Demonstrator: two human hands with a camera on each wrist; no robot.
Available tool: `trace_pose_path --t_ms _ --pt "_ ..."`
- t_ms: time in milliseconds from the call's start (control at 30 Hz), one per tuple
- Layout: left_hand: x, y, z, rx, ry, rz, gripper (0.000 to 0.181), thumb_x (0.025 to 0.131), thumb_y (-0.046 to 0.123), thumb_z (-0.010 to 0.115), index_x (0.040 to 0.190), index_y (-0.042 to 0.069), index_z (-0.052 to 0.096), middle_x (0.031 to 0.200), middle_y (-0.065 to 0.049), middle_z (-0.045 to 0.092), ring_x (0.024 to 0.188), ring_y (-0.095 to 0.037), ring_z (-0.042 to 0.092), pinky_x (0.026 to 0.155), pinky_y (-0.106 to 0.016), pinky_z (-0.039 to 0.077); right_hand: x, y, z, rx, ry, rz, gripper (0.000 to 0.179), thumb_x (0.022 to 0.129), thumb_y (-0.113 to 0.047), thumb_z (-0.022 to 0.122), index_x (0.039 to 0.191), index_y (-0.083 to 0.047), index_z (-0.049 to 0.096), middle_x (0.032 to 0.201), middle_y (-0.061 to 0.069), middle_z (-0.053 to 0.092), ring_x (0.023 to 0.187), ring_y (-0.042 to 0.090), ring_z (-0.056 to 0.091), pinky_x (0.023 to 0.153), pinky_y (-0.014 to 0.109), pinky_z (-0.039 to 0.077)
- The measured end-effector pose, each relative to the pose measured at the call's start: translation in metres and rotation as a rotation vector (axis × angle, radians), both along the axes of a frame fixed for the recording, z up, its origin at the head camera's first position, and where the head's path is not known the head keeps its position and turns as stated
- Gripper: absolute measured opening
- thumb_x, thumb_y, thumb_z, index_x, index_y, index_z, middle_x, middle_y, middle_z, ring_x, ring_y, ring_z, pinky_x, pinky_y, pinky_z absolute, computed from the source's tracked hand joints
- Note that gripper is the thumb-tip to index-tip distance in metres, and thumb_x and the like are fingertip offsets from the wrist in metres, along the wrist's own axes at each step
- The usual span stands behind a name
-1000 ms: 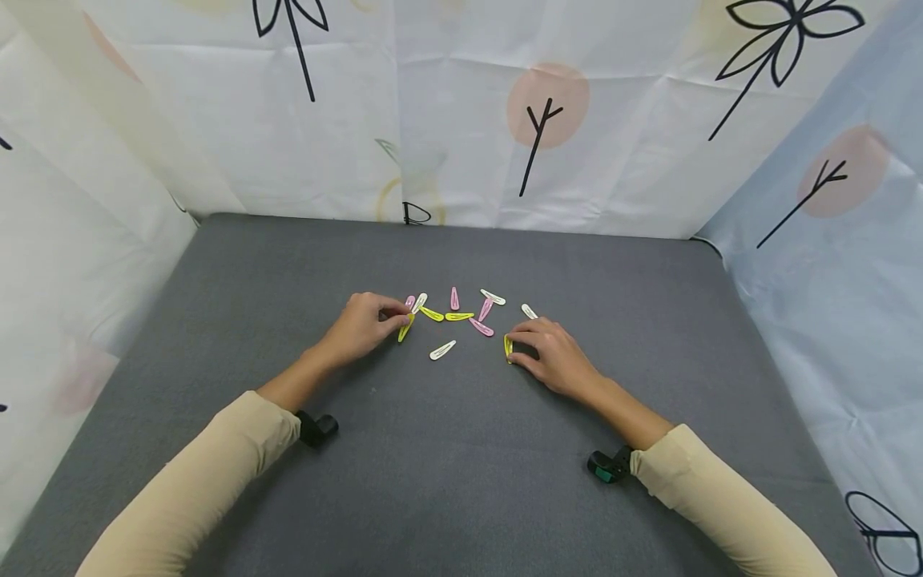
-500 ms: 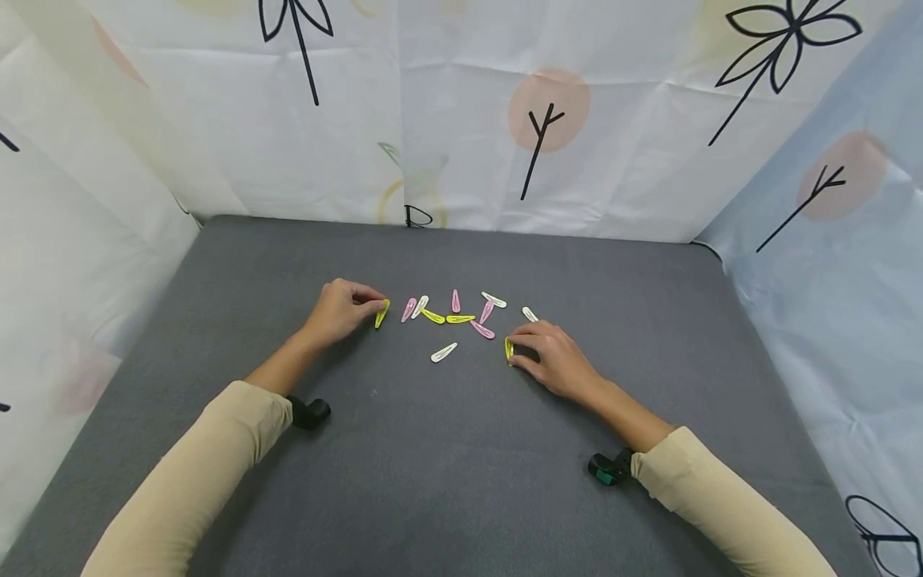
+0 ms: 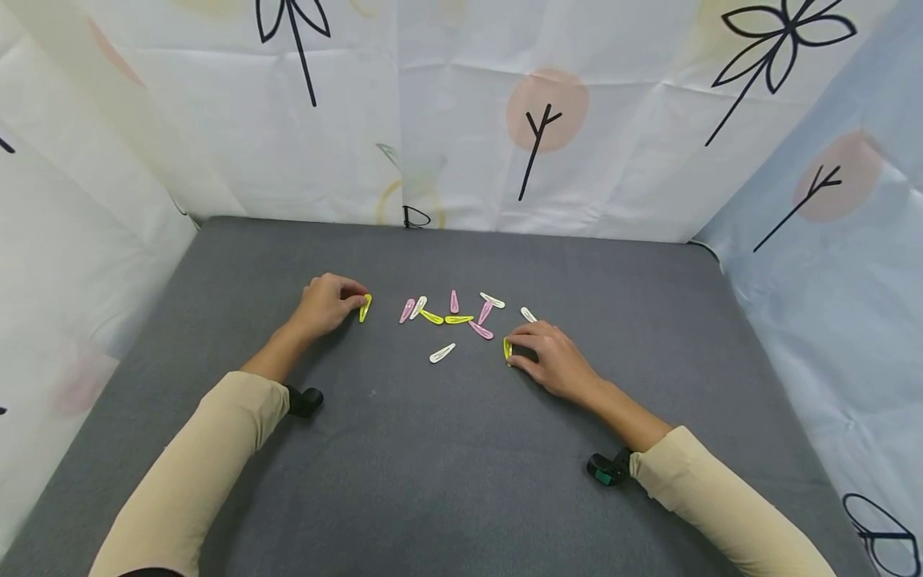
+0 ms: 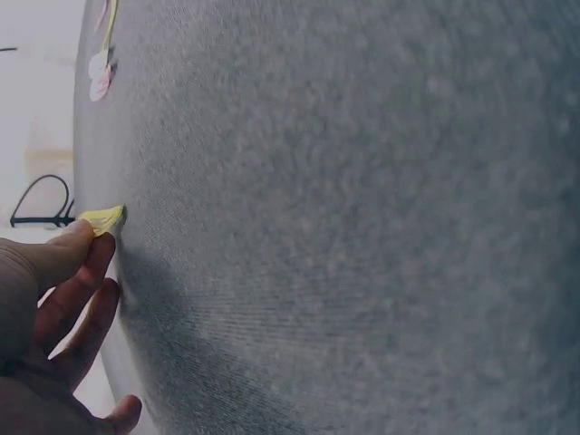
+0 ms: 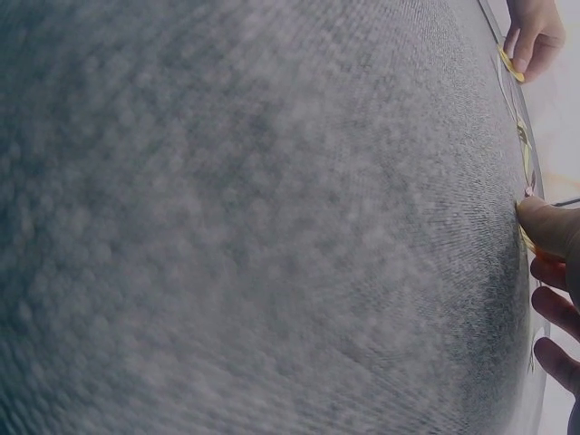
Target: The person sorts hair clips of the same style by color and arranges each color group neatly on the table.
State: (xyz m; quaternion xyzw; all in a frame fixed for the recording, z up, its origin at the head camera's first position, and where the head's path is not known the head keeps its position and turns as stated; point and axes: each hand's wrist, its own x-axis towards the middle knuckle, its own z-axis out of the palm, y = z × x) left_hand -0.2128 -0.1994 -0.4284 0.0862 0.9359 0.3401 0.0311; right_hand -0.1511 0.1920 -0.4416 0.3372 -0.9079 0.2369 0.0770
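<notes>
My left hand (image 3: 326, 304) pinches a yellow hair clip (image 3: 365, 308) between thumb and fingers, left of the other clips. In the left wrist view that yellow clip (image 4: 104, 218) shows at the fingertips, its tip close to the cloth. On the right, my right hand (image 3: 551, 357) holds another yellow hair clip (image 3: 508, 350) by thumb and fingertips. Between the hands lie loose snap clips: a pink clip (image 3: 407, 310) beside a white clip (image 3: 418, 307), two yellow ones end to end, including this yellow clip (image 3: 458, 319), more pink clips, and a lone white clip (image 3: 442, 353) nearer me.
A grey cloth-covered table (image 3: 447, 465) lies under everything. White printed curtains (image 3: 461, 120) stand behind it and along both sides. One white clip (image 3: 529, 314) lies just beyond the right hand, and another white clip (image 3: 493, 300) touches a pink one.
The left hand has drawn the yellow clip leftward and slightly away from me, off the pink and white clips. The right hand stays in place with its yellow clip.
</notes>
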Motion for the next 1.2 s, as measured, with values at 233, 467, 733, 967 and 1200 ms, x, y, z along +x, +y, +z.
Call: trace_pose_path --t_ms 233,467,733,967,1200 --pt "-0.001 -0.004 -0.004 -0.035 0.033 -0.013 0.018 0.095 0.011 0.068 0.108 0.001 0.074 0.104 -0.017 0.073 0.102 -0.034 0.063 0.101 -0.062 0.027 0.001 -0.001 0.0 0.005 -0.009 -0.005 0.028 0.084 -0.016 0.081 0.109 -0.003 0.075 0.11 0.008 0.07 0.108 0.026 0.061 0.093 0.046 0.046" --pt "-0.003 -0.004 -0.007 -0.065 0.036 -0.007 0.019 0.095 0.013 0.068 0.109 0.001 0.074 0.107 -0.017 0.072 0.104 -0.035 0.062 0.103 -0.064 0.024 0.001 0.0 -0.001 0.004 -0.014 -0.004 0.028 0.084 -0.015 0.081 0.109 -0.004 0.075 0.11 0.008 0.07 0.107 0.026 0.062 0.093 0.046 0.047" --pt "-0.002 -0.006 -0.008 -0.031 0.073 -0.019 0.018 0.095 0.011 0.068 0.107 -0.002 0.074 0.102 -0.018 0.073 0.097 -0.034 0.064 0.102 -0.063 0.026 0.001 0.0 -0.001 -0.007 -0.016 0.0 0.026 0.084 -0.014 0.08 0.108 -0.004 0.075 0.109 0.007 0.07 0.108 0.025 0.062 0.092 0.046 0.046" --pt "-0.004 -0.007 -0.01 -0.039 0.087 -0.013 0.017 0.095 0.011 0.068 0.107 0.0 0.074 0.102 -0.017 0.073 0.098 -0.034 0.064 0.1 -0.063 0.026 0.001 0.0 -0.001 -0.014 -0.017 -0.003 0.026 0.084 -0.014 0.08 0.108 -0.004 0.075 0.109 0.007 0.07 0.107 0.026 0.062 0.092 0.046 0.047" --pt "-0.002 -0.009 -0.012 -0.031 0.122 -0.038 0.025 0.092 0.009 0.071 0.116 0.002 0.072 0.107 -0.017 0.069 0.106 -0.035 0.06 0.098 -0.062 0.029 0.0 0.0 -0.001 -0.017 -0.017 -0.007 0.026 0.084 -0.014 0.081 0.108 -0.004 0.076 0.109 0.007 0.07 0.107 0.025 0.062 0.092 0.045 0.047"
